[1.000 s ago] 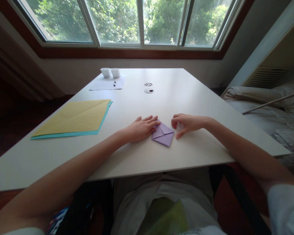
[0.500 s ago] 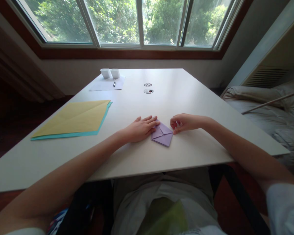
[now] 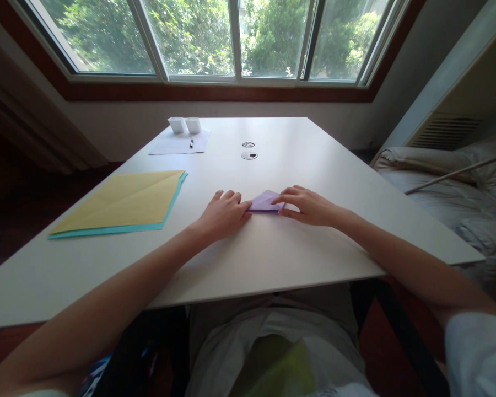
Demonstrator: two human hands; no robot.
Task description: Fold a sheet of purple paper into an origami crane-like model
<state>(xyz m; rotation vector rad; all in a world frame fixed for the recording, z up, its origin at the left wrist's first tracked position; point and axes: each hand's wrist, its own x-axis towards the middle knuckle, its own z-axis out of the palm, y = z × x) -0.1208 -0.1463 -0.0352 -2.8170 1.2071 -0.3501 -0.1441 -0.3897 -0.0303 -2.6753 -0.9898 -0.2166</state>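
Landmark: one white table (image 3: 273, 248); sides as the wearer sees them.

Hands: two, both above the table's near half. Paper in work: one piece of folded purple paper (image 3: 266, 200), lying near the table's near edge, roughly midway along it, its peak pointing toward the table's far end.

Left hand (image 3: 226, 214): at the paper's left corner, fingers bent, fingertips touching that corner; whether the thumb pinches it from the near side, cannot tell. Right hand (image 3: 308, 205): grasping the paper's right end, fingers on top, thumb at the near edge.

Sheets, table's left side: two, one yellow sheet (image 3: 119, 201) lying over one teal sheet (image 3: 159, 225), the latter visible along the near and right borders only.

Table's far-left corner: one white sheet (image 3: 165, 146), with one pen (image 3: 191, 143) lying on it; two white containers (image 3: 176, 125) standing side by side at its far border. Contents not discernible.

Table's far half, about mid-width: two round fittings (image 3: 249, 155), one just beyond the other.

Past the table's far end: one window (image 3: 198, 38), four panes visible. Off the table's right side: one pale padded seat (image 3: 434, 165) with one thin stick (image 3: 450, 176) across it.
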